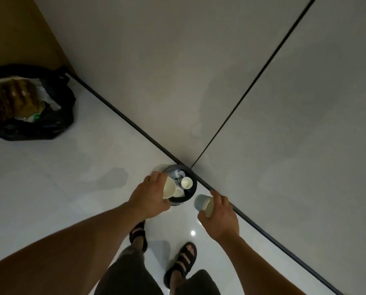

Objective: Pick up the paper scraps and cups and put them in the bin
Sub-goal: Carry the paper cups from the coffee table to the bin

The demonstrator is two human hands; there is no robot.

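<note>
Cup 1 [169,188], cream, is clamped in my left hand [151,195], tilted over the bin [194,184] rim. Cup 2 [203,202], blue-grey, is clamped in my right hand [220,218], just beside the bin and outside it. Just past the left grip, inside the bin: cup 3 [186,183] and paper scraps [176,173].

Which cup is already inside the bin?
The small cream cup lying in the bin, untouched. The left hand grips the big cream cup, the right hand the blue cup.

bin [192,193]: dark | cups [169,188]: cream | bag [50,124]: black | floor [50,177]: white | sandals [183,260]: black
</note>
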